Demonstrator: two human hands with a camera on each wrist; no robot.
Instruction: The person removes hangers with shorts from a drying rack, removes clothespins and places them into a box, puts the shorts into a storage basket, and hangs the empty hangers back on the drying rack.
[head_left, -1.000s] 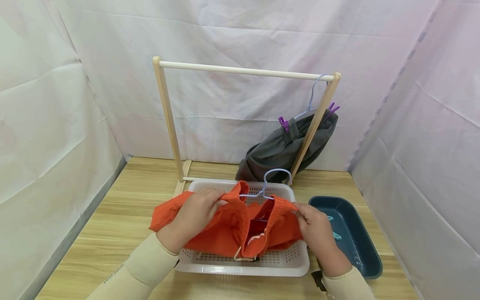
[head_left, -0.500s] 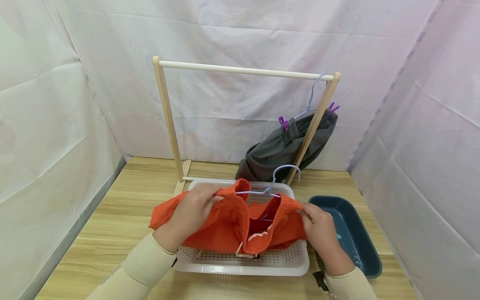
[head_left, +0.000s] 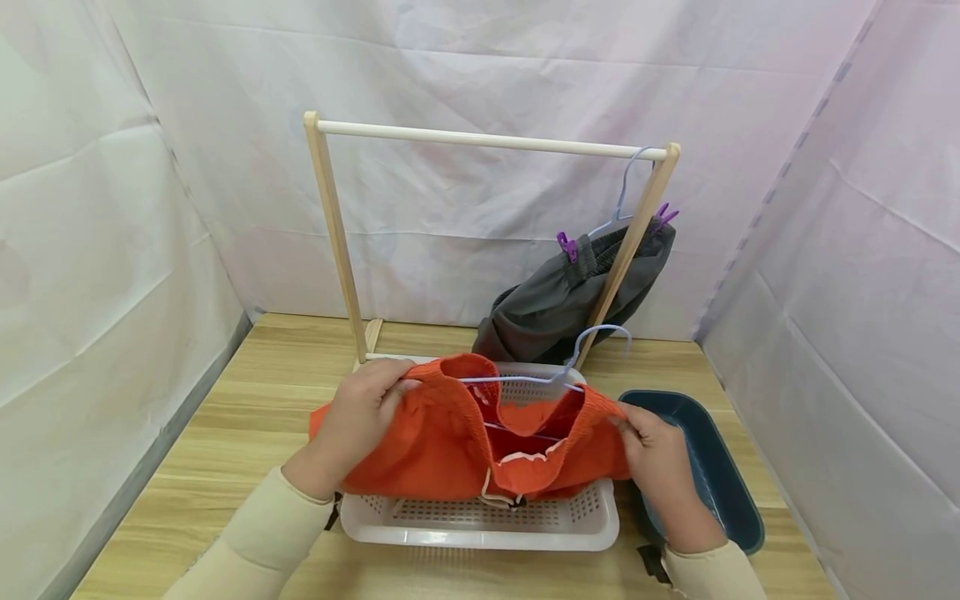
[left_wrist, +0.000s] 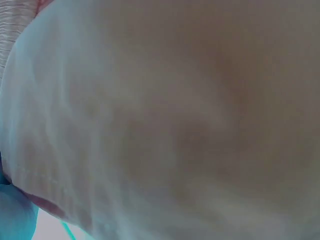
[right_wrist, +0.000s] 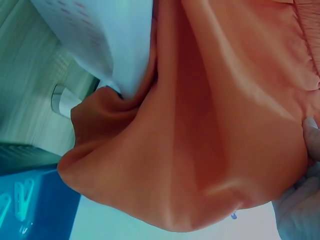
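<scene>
Orange drawstring pants (head_left: 442, 450) are held above the white basket, their elastic waistband gaping. My left hand (head_left: 356, 421) pinches the waistband's left end. At its right end my right hand (head_left: 663, 462) pinches the edge between thumb and fingers, as the right wrist view also shows. A light blue hanger (head_left: 517, 379) sits inside the waistband, its hook sticking out toward the back right. Close, blurred fabric (left_wrist: 150, 125) fills most of the left wrist view. Part of the hanger is hidden by the orange cloth.
A white perforated basket (head_left: 480, 537) stands beneath the pants. Behind it is a wooden rack (head_left: 487, 142), with dark grey pants (head_left: 540, 300) on a hanger at its right end, fixed by purple clips (head_left: 567, 248). A dark blue tray (head_left: 731, 483) lies right; the right wrist view shows light blue clips (right_wrist: 22, 202) in it.
My left hand has moved left and slightly up, my right hand slightly right. The waistband is spread wider between them, and the hanger's hook has shifted right and slightly up.
</scene>
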